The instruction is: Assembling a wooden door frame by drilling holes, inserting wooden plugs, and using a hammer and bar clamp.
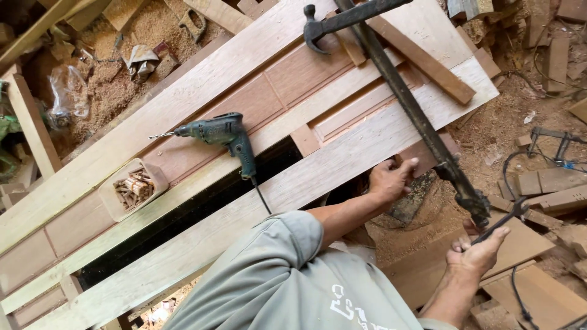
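The person's right hand is closed around the thin dark metal crank handle at the near end of a long black iron bar clamp, fingers wrapped over it as if mid-turn. The left hand, farther in and slightly above the right, grips the edge of a pale wooden door frame, fingers curled over the outer rail right beside the point where the clamp's near jaw meets it. The clamp runs diagonally away from both hands across the door, its far hooked head sitting past the opposite rail. The work looks to be at the tightening stage, squeezing the rails against the reddish inset panels. By my judgement, the next move calls for steady turns of the crank while the left hand keeps the rail from shifting. Beyond the left hand, on the door, lies a green electric hand drill with its bit pointing away, and past it a small beige tray of short wooden dowels. Sawdust and timber offcuts surround the right hand on the floor.
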